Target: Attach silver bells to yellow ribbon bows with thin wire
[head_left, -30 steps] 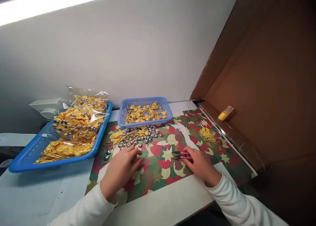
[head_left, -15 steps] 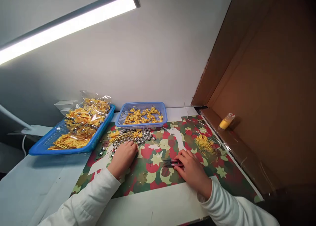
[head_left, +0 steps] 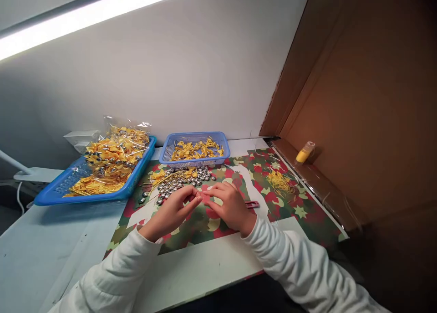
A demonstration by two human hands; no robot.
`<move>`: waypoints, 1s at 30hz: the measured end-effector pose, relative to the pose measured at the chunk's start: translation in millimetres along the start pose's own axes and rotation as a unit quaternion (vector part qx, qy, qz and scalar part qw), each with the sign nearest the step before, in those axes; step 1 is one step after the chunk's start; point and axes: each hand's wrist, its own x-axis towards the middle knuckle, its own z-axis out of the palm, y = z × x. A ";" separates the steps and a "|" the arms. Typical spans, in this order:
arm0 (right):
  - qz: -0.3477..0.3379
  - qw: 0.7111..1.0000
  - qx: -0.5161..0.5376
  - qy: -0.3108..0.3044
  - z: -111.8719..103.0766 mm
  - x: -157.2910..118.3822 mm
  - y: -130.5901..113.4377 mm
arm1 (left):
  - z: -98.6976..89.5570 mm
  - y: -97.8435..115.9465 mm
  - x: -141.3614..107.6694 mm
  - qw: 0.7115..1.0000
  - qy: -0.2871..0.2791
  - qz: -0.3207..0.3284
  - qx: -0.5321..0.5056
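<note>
My left hand (head_left: 174, 211) and my right hand (head_left: 230, 207) meet above the patterned mat, fingertips pinched close together. Whatever lies between them is too small to make out. Just beyond the left hand spreads a pile of shiny silver beads (head_left: 177, 182), with gold cords (head_left: 163, 181) and a few yellow bows (head_left: 191, 173) on top. A tool with a pink handle (head_left: 251, 204), like thread snips, lies on the mat by my right hand, which partly hides it.
At the back stands a blue-violet basket (head_left: 194, 162) of yellow bows. To the left, a blue tray (head_left: 118, 195) holds yellow strips and a clear bag (head_left: 119, 146) of bows with beads. Yellow thread scraps (head_left: 280, 182) lie right, near a yellow-filled bottle (head_left: 305, 152) by the cardboard wall (head_left: 341, 99).
My right hand has let go of the snips and moved left. My left hand has drawn away from the bead pile, and both hands now meet. The camera view has shifted slightly.
</note>
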 end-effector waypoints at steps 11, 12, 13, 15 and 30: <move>0.081 0.955 0.273 0.078 8.4 1.5 9.1 | 29.6 0.5 -4.0 0.986 0.010 -0.036 -0.160; 0.094 0.948 0.294 0.073 9.3 0.9 9.4 | 32.5 0.5 -4.6 0.985 0.010 -0.043 -0.164; 0.106 0.941 0.314 0.067 10.0 0.3 9.7 | 34.9 0.1 -4.9 0.985 0.017 -0.049 -0.167; 0.125 0.928 0.345 0.057 10.5 -0.5 10.3 | 38.4 -1.8 -5.3 0.983 0.036 -0.060 -0.170; 0.156 0.927 0.334 0.063 4.0 -3.6 8.5 | 38.1 -4.7 -11.9 0.930 0.075 -0.119 -0.338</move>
